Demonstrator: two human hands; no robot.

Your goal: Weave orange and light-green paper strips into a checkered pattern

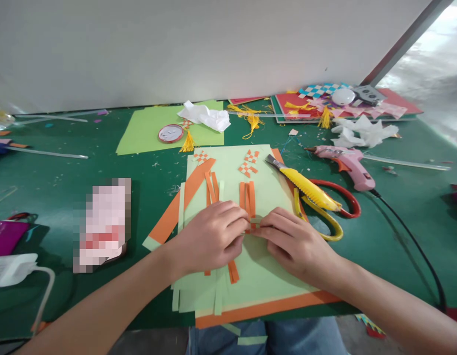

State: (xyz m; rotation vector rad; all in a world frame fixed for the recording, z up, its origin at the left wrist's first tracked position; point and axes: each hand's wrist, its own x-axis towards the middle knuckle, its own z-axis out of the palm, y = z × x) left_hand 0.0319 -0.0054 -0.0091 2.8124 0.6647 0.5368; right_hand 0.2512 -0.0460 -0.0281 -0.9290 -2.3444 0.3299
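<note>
My left hand (215, 234) and my right hand (293, 244) meet over pale green sheets (265, 281). The closed fingertips of both pinch a small weave of orange and green paper strips (252, 226). Upright orange strips (247, 195) run up from it. More orange strips (212, 186) lie beside and partly under my left hand, near a wide orange strip (184, 199). Small checkered woven pieces (247, 169) rest on the sheet above my hands. A yellow cutter (309, 187) lies over red and yellow-handled scissors (333, 232) right of the sheets.
A pink glue gun (352, 165) with a black cord is at the right. A phone (104, 222) and a white plug (14, 270) lie left. Behind are crumpled tissues (206, 116), a round tin (170, 133), yellow tassels (252, 122) and red folders (405, 101).
</note>
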